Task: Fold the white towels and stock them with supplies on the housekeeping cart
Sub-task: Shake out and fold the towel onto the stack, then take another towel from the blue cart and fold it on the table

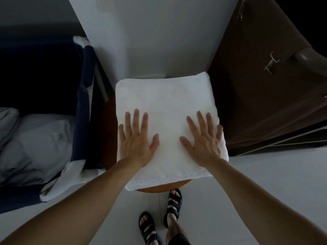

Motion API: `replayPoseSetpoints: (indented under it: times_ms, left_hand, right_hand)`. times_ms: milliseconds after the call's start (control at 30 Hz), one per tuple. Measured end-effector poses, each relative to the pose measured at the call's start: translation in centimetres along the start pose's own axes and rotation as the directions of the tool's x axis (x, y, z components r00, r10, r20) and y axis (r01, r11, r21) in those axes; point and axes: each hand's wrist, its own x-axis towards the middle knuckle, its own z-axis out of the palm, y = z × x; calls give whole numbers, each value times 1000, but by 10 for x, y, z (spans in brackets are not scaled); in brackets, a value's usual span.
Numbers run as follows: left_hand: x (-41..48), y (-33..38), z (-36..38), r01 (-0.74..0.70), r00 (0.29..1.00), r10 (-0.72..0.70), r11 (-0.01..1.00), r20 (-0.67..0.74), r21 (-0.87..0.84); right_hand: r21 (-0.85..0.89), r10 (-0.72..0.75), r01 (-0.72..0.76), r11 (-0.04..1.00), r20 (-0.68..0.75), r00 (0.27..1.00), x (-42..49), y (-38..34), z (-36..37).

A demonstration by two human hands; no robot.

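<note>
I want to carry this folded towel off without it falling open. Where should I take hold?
Probably under the near edge of the white towel, where it overhangs the round wooden table: slide the left hand and right hand in from your side, fingers beneath, thumbs on top.

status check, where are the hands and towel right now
Left hand and right hand both flat, pressing the folded white towel. Towel lies on the round wooden table. Nothing in the way.
</note>
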Motion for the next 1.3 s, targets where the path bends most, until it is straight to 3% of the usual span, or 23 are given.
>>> replayPoseSetpoints:
  times_ms: [67, 167, 467, 700, 967, 1300]
  left_hand:
    - [16, 4, 11, -25, 994, 19, 998, 107, 60]
    - [19, -15, 37, 43, 977, -56, 997, 206, 67]
    - [12, -22, 61, 92, 982, -93, 996, 165, 16]
    - [16, -22, 40, 106, 964, -113, 994, 240, 41]
    - [42, -55, -34, 156, 980, -172, 977, 102, 145]
    - [22, -222, -114, 418, 906, -421, 906, 40, 71]
  right_hand:
    - [-26, 2, 1, 1000, 91, 996, 6, 0, 15]
    - [-16, 41, -40, 999, 114, 993, 10, 12, 35]
    - [28, 33, -38, 999, 141, 989, 13, 11, 50]
    - [-18, 32, -29, 999, 178, 983, 15, 4, 32]
    - [-27, -177, 183, 983, 151, 973, 59, -64, -2]
    - [-32, -431, 442, 896, 174, 885, 112, -225, -33]
